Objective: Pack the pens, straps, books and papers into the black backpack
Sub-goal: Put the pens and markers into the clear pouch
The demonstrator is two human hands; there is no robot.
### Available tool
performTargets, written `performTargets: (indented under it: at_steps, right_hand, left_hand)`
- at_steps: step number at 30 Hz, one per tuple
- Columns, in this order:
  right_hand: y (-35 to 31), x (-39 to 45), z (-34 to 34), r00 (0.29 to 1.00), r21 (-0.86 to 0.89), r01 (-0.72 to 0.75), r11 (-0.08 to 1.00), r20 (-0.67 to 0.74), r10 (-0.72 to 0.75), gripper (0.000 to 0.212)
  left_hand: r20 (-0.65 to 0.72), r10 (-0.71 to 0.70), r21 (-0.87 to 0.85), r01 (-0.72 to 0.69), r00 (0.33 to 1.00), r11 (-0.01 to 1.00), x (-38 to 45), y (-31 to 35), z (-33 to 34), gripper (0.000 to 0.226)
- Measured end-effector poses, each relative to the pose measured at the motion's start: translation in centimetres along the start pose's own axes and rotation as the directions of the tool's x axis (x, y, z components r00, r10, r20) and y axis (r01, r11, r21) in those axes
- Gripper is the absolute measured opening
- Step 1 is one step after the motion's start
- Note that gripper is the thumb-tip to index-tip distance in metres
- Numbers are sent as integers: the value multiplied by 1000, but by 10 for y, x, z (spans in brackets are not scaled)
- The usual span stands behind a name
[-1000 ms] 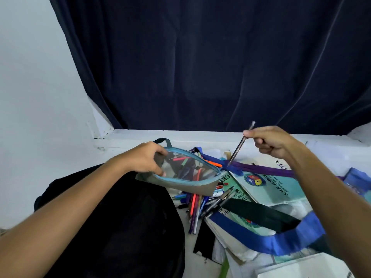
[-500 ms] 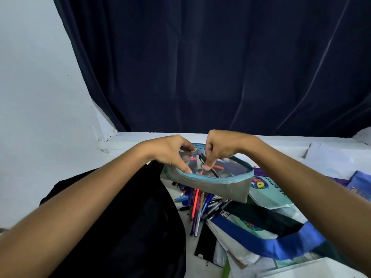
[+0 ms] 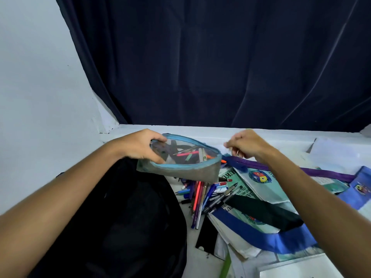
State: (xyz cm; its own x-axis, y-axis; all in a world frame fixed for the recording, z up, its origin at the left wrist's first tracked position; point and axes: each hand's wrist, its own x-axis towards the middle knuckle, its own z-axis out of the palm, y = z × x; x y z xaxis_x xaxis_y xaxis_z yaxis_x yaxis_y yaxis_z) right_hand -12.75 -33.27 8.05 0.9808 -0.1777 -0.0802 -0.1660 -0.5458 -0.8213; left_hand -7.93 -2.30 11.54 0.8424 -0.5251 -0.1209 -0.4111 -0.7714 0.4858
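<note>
Left hand (image 3: pixel 140 146) pinching gaping mesh pouch (image 3: pixel 180 167) of pens; blurred right hand (image 3: pixel 248 144) loosely curled, seemingly empty.

- We see a grey pencil pouch (image 3: pixel 180 171) with a light-blue zip edge and a clear mesh side;
- our backpack (image 3: pixel 124 227) is plain black;
- the loose pens (image 3: pixel 202 197) run pink, blue, purple, silver;
- straps: royal blue (image 3: pixel 261 235), purple (image 3: pixel 301 170), black (image 3: pixel 265 213);
- the booklets (image 3: pixel 259 187) are pale green with a multicoloured crest;
- the curtain (image 3: pixel 220 67) is navy.
</note>
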Motion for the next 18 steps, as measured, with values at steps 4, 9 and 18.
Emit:
performTargets:
  at_steps: [4,9,18]
  right_hand:
    - [55,4,27,976,-235,-123,964,150,161,29]
    - [73,3,41,953,-388,-121,914,211,216,27]
    - [85,-9,15,908,-24,-244,970,346,237,19]
  left_hand:
    - [-84,-55,-124,44,995,991,-5,-19,0,78]
    - [-122,-40,-167,19,992,986,-1,-17,17,77]
    - [-87,-11,-143,-2,996,990,18,-8,40,88]
